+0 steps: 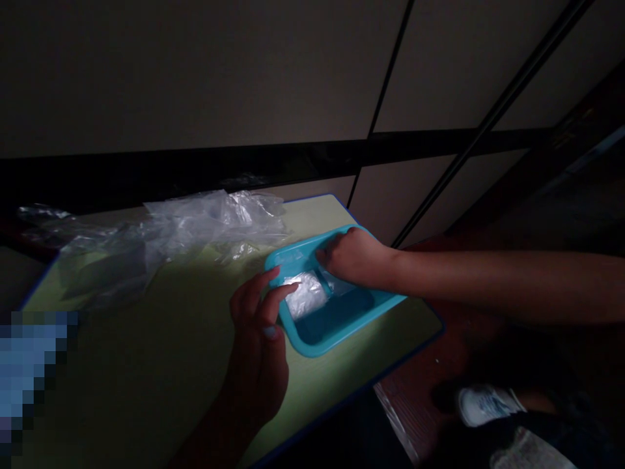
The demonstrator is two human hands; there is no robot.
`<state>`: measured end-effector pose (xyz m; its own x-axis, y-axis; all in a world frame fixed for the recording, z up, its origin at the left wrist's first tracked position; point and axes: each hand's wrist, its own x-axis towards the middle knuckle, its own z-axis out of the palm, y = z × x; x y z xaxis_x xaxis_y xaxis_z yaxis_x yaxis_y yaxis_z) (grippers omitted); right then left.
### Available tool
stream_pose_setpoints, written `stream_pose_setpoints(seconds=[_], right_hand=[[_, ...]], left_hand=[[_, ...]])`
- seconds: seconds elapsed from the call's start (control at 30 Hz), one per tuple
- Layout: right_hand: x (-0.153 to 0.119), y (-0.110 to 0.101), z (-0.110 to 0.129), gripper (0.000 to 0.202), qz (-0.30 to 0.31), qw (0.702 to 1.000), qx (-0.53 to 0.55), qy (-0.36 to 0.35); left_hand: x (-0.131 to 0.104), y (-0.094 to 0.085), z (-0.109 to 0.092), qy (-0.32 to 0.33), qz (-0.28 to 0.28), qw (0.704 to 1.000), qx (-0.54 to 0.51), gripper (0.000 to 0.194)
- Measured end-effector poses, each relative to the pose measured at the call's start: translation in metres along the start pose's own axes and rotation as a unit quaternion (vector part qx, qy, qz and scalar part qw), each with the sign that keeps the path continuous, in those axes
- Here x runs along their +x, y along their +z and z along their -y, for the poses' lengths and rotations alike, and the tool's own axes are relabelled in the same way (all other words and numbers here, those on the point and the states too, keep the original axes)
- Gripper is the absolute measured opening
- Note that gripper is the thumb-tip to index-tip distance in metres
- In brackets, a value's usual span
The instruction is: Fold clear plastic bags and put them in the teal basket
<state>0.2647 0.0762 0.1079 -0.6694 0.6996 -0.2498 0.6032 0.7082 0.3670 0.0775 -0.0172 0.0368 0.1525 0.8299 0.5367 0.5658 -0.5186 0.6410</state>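
Note:
A light-blue plastic container (319, 348) with a low divider inside sits on a yellow-green tabletop. At its left rim is my left hand (261, 339), the index finger reaching over the edge and the thumb outside. A shiny clear plastic packet (306, 296) lies inside, by that fingertip. My right hand (354, 257) comes in from the right and is closed over the container's far right part, its fingers curled downward. Beneath it some clear plastic shows faintly; what the fingers hold is hidden.
Crumpled clear plastic bags (195, 228) lie along the back of the table (185, 352). Cabinet doors (195, 78) with dark trim rise behind it. Below right are a reddish floor (430, 378) and a white shoe (488, 405). A pixelated blue patch covers the left edge.

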Motion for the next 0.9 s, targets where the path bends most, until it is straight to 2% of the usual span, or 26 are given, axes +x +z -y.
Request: stream_pose_setpoints(seconds=[0.2, 0.3, 0.5, 0.73, 0.9], right_hand=[[-0.005, 0.004, -0.019, 0.017, 0.05, 0.994, 0.043, -0.09], [-0.004, 0.006, -0.016, 0.02, 0.053, 0.995, 0.008, -0.088], [0.002, 0.016, -0.009, 0.024, -0.037, 0.993, -0.037, -0.104], [0.004, 0.025, -0.009, 0.022, 0.032, 0.997, -0.017, -0.067], [0.006, 0.029, -0.008, 0.02, 0.042, 0.997, 0.009, -0.068]], left_hand=[[0.0, 0.001, -0.002, -0.008, -0.002, 1.0, -0.005, 0.061], [0.001, 0.001, -0.002, -0.009, 0.0, 1.0, -0.01, 0.061], [0.0, 0.001, -0.002, -0.008, -0.001, 1.0, -0.018, 0.062], [-0.001, 0.001, -0.004, -0.016, 0.004, 0.999, -0.036, 0.063], [-0.001, 0.002, -0.004, -0.021, 0.009, 0.999, -0.039, 0.063]])
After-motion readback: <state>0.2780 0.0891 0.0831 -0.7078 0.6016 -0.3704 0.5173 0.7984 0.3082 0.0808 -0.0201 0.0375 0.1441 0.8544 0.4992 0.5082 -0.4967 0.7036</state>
